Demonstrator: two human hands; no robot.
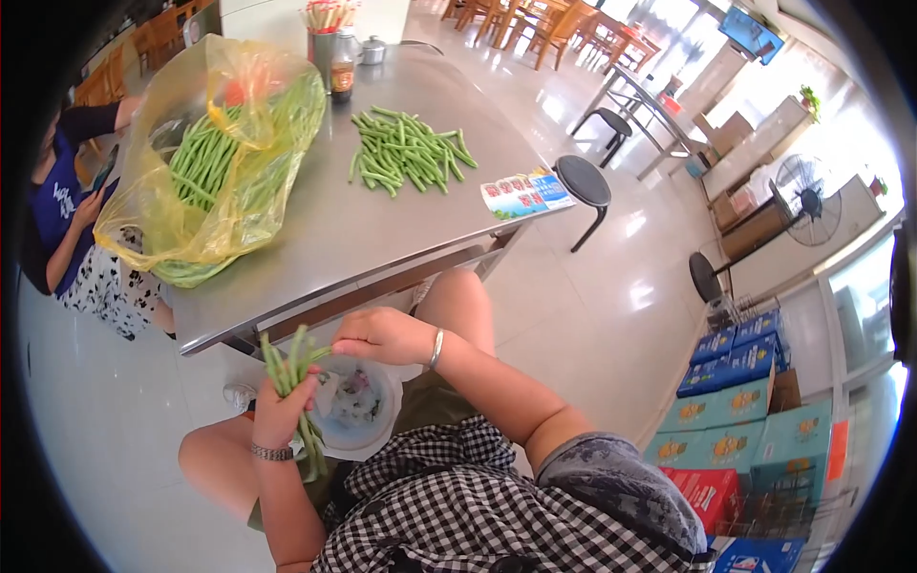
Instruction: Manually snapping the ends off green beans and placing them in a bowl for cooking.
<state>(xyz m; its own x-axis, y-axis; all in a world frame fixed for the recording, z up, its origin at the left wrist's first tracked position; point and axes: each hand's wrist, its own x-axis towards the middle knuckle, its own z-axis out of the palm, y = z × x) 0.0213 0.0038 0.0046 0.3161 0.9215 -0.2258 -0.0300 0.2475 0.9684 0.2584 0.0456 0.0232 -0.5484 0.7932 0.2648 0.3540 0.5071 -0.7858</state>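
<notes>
A bunch of long green beans is gripped in my left hand, their ends poking up above the fist. My right hand pinches the end of one bean at the bunch's right side. Below both hands stands a white plastic bucket with a liner and some scraps inside. On the steel table lies a loose pile of green beans. To its left, an open yellow plastic bag holds many more long beans.
A chopstick holder, a sauce bottle and a small lidded pot stand at the table's back. A printed leaflet lies at the right corner, near a black stool. Another person sits at left, holding a phone.
</notes>
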